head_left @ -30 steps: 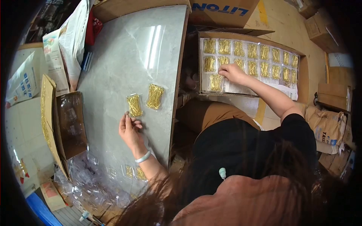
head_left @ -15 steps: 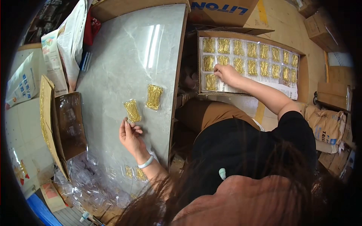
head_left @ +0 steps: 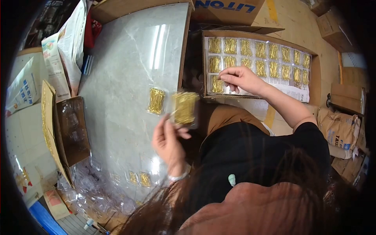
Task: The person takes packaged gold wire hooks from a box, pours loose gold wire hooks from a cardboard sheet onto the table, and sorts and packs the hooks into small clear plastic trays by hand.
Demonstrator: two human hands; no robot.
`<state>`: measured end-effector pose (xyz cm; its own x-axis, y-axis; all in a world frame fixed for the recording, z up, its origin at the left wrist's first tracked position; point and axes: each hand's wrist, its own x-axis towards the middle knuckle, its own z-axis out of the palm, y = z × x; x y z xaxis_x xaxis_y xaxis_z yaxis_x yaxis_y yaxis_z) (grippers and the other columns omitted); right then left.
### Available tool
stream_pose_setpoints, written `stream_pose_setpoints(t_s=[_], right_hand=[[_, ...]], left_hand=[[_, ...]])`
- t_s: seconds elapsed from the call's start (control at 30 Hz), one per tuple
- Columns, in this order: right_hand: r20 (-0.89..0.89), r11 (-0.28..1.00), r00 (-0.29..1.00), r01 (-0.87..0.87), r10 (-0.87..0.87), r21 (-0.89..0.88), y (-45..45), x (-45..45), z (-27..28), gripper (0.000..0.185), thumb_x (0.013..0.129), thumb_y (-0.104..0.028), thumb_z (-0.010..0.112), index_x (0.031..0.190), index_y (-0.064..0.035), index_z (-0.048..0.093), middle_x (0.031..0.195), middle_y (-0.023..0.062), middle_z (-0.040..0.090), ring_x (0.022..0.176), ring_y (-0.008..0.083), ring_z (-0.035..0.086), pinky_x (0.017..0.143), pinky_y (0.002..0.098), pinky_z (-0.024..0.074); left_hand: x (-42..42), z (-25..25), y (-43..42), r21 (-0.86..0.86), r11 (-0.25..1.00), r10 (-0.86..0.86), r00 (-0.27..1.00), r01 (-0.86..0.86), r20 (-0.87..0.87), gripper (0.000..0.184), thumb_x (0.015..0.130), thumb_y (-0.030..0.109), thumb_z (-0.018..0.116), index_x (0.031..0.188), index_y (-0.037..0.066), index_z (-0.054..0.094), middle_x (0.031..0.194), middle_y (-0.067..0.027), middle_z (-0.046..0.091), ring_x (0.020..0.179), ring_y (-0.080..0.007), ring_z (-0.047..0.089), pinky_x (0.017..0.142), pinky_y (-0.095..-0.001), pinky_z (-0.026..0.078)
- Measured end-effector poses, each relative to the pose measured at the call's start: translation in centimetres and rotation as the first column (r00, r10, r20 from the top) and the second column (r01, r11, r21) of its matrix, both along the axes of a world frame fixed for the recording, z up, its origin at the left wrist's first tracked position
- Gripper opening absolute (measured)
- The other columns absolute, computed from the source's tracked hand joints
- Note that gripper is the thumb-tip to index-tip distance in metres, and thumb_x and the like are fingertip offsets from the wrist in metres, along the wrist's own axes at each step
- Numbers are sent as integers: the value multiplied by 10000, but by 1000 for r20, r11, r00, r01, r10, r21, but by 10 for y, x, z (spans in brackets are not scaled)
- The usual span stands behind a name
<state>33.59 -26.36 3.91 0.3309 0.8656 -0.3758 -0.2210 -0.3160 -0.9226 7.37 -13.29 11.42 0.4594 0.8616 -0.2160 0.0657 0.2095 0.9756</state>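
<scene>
My left hand (head_left: 171, 141) pinches the lower edge of a clear pack of thin gold pieces (head_left: 185, 107), blurred by motion. The pack is raised by the table's right edge. A similar gold pack (head_left: 156, 100) lies on the grey table (head_left: 117, 86), just left of it. My right hand (head_left: 243, 79) is over the open cardboard box (head_left: 314, 82), thumb and fingertips drawn together beside the nearest corner gold pack (head_left: 217, 84). Whether those fingertips hold anything is hidden. Rows of gold packs (head_left: 260, 50) fill much of the box, above newspaper (head_left: 294, 93).
Loose clear plastic cases (head_left: 98, 188) are heaped at the table's lower left, beside a small open carton (head_left: 76, 145). Two small gold packs (head_left: 145, 179) lie near the table's front. A carton marked LITON (head_left: 231, 9) stands behind the box.
My left hand has lifted the gold pack off the table and carried it right, toward the box. The right hand stays over the box, shifted only slightly.
</scene>
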Motion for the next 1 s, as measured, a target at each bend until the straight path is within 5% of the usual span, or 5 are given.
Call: stream_pose_setpoints(t_s=[0.07, 0.17, 0.43, 0.87, 1.0], right_hand=[[-221, 994, 975, 31, -6, 106, -9, 0, 5, 342, 1017, -313, 582, 1176, -24, 671, 808, -17, 612, 703, 50, 596, 569, 209, 505], [-233, 991, 972, 59, -30, 119, -22, 8, 5, 343, 1017, -285, 585, 1205, -7, 656, 808, -2, 600, 708, 67, 599, 583, 224, 524], [25, 986, 986, 166, -165, -33, -48, 45, -46, 278, 998, -178, 594, 1193, 12, 652, 843, 35, 651, 695, 87, 616, 591, 239, 543], [229, 935, 973, 80, 1, -345, -52, 45, -105, 216, 983, -151, 600, 1143, -44, 699, 743, 64, 668, 572, 102, 626, 493, 270, 521], [454, 945, 887, 66, 91, -320, -47, 42, -104, 202, 960, -132, 594, 1124, -44, 673, 785, 150, 681, 675, 254, 679, 605, 379, 550]], left_hand=[[28, -12, -15, -103, 989, -105, 994, 106, 18, 273, 1023, 107, 530, 1227, -63, 590, 817, -93, 650, 635, -139, 636, 523, -252, 538], [59, -41, -26, -180, 954, -228, 971, 238, 73, 277, 1023, 119, 539, 1217, -72, 590, 834, -99, 651, 646, -146, 644, 547, -256, 556], [105, -105, -37, -206, 886, -423, 906, 414, 1, 306, 1043, 130, 506, 1269, -71, 556, 1013, -156, 665, 766, -174, 679, 635, -279, 589], [81, -120, -23, -24, 894, -435, 856, 447, -279, 252, 1029, 98, 517, 1222, -32, 614, 1058, -97, 705, 740, -87, 631, 583, -207, 499], [74, -107, -23, -37, 893, -439, 851, 448, -289, 255, 1023, 102, 532, 1223, -30, 621, 1057, -94, 704, 759, -92, 633, 600, -214, 503]])
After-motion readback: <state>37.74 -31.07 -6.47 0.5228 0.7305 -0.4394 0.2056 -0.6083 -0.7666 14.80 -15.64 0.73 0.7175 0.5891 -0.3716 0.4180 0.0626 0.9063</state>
